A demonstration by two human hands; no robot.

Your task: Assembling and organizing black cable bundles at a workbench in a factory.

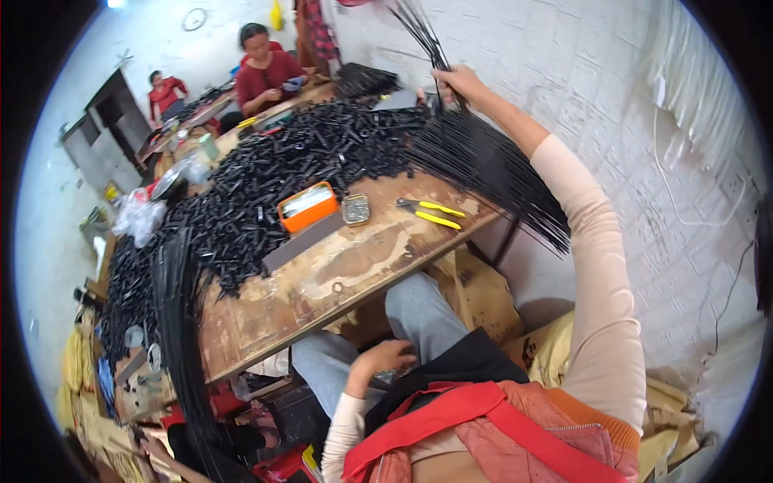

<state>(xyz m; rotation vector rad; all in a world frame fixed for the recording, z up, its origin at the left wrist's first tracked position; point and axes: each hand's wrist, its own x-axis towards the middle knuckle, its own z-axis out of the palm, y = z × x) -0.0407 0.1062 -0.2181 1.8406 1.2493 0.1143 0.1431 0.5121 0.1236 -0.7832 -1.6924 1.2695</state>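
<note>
My right hand, raised at the far right end of the table, is wrapped round a bundle of thin black rods. The rods fan out above the fist. Just below it, a large pile of similar rods juts past the table's right end. My left hand hovers over my lap beside the black cloth, its fingers partly curled and smeared. Nearest on the tabletop are yellow-handled pliers, a small tray of metal bits and an orange box of thin pale pieces.
A wide heap of small black plastic parts covers the table's far side. Long black strands hang over its left edge. A person in dark red works across the table; another's arm shows lower left. Brown sacks stand underneath.
</note>
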